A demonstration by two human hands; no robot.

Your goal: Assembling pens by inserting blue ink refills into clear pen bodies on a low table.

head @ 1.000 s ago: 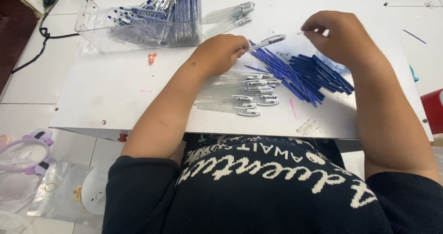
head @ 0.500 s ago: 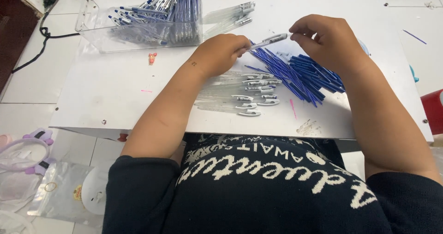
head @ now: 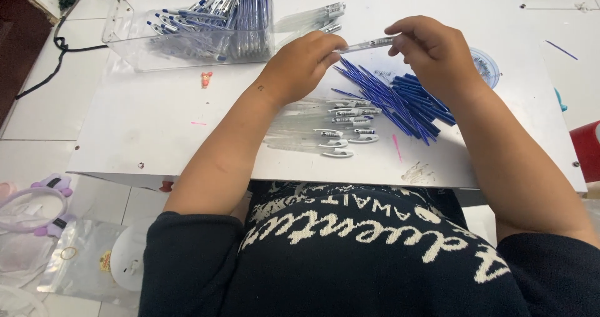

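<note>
A black cable [head: 44, 64] ran over the floor tiles at far left. On the white table [head: 150, 129], upper left, stood a clear plastic tray [head: 181, 45] holding finished pens with blue tips and clear barrels, packed side by side. A small pink figure [head: 205, 79] lay on the table just below the tray. A few more clear pens [head: 312, 17] lay loose just right of the tray.

The left hand [head: 303, 67] was raised above the table centre, fingers curled, thumb and forefinger pinching the left end of a clear pen barrel [head: 369, 44]. The barrel was held roughly level, clear of the table, spanning the gap between both hands. Below the left hand lay a row of clear pen barrels with white clips [head: 340, 129], resting flat on the table.

The right hand [head: 434, 54] gripped the right end of the same barrel, fingers closed round it. Whether a refill sat inside could not be told. Under and just beside this hand lay a loose heap of blue ink refills [head: 400, 101], fanned diagonally, touching one another. A round clear lid [head: 487, 67] showed partly behind the right wrist. A pink streak [head: 395, 147] marked the table below the refills.
</note>
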